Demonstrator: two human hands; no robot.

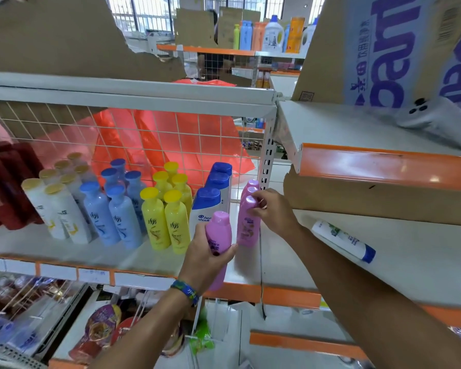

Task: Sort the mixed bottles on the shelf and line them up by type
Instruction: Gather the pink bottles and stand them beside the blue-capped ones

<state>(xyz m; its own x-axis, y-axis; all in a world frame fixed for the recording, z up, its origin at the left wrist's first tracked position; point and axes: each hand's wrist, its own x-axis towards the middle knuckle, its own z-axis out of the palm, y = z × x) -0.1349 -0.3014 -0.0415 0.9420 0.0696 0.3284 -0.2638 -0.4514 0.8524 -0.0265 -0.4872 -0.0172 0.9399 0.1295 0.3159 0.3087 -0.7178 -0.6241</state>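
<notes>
Pink bottle (pixel 218 234) is clasped in the left grip (pixel 205 258) just beside the pink row (pixel 247 229), whose front cap the right grip (pixel 274 210) pinches.

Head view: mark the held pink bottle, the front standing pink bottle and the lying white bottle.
Held pink bottle (pixel 218 230): head view, upper body.
Standing pink bottle (pixel 246 227): head view, label.
Lying white bottle (pixel 343 239): head view, label.

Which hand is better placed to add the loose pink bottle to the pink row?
Left. The left hand holds the pink bottle right beside the pink row; the right hand grips the row's front cap.
</notes>
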